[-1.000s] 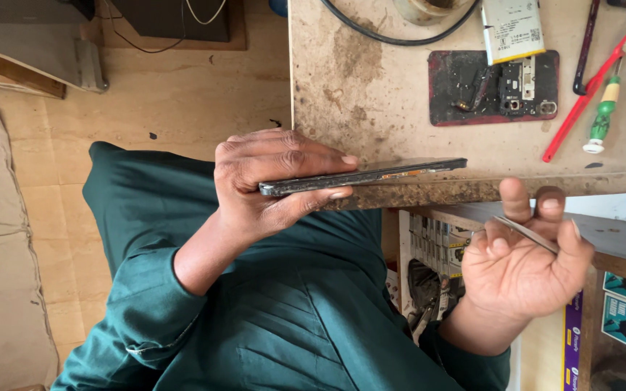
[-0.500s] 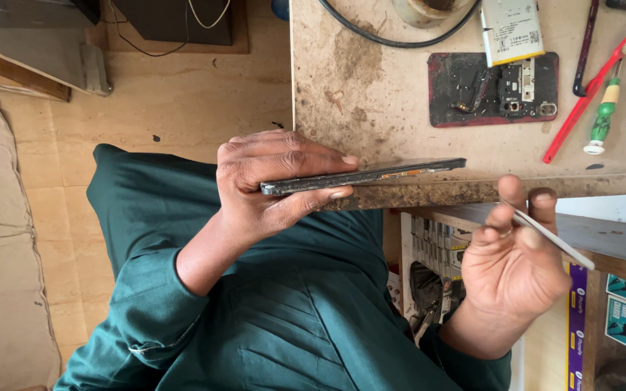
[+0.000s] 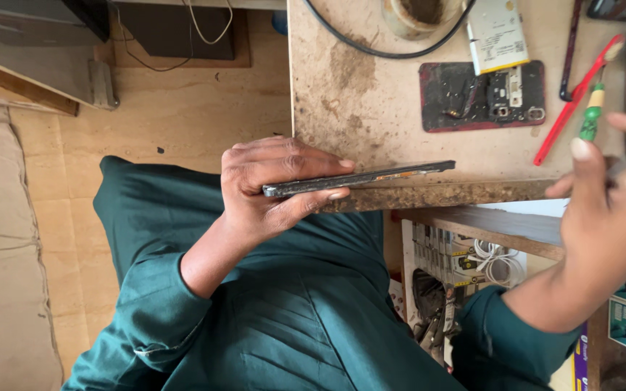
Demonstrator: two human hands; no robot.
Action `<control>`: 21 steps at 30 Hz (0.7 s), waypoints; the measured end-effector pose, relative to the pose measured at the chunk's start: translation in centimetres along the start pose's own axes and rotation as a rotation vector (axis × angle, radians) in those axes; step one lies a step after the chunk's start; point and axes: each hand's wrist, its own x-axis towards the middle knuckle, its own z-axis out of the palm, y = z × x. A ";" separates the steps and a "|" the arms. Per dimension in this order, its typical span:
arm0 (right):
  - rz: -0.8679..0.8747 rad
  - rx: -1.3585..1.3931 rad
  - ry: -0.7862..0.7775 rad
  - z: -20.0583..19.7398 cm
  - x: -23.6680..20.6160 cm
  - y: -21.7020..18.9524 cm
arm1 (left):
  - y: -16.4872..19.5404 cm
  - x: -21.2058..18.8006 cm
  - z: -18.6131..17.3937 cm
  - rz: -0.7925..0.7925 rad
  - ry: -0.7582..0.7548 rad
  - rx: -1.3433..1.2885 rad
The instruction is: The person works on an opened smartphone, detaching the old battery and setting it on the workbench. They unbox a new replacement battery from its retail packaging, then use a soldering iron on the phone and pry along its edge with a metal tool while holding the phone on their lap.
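- Left hand grips a phone edge-on: thumb on the upper face, fingers curled under. Fingers shut on it, firm pinch, no gap showing.
- Phone is thin and dark, held nearly level. Far end lies along the front edge of the table, near its front-left corner. Resting on the edge likely steadies it while one long side faces up for work; whether it touches the wood or sits just above, cannot tell.
- Orange streak shows along the phone's seam toward the far end; too small to say what it is.
- Green sleeve and lap below the hand, person seated close to the table edge.
- On the table behind the phone: black cable curving near the back edge, round cup at the back edge.
- Further right: opened phone, red-rimmed, insides up, with a white battery overlapping its top edge. Laid flat, parts exposed.
- Red tool lies slanted, green screwdriver just beside it, both toward the right edge.
- Right hand is raised at the table's front-right, blurred, fingers half curled, one fingertip up by the screwdriver. Whether it holds anything, cannot tell.
- Shelf under the table holds white cables and small boxes.
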 end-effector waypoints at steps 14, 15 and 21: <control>-0.239 -0.410 0.084 1.0 6.3 2.1 | 1.1 0.6 -0.3 -0.001 0.070 0.021; -0.173 -0.318 0.110 0.9 6.4 1.9 | 1.4 0.6 -0.5 -0.005 0.075 0.029; -0.203 0.281 0.005 0.9 8.2 -0.5 | 2.5 1.0 -1.3 -0.005 0.108 0.010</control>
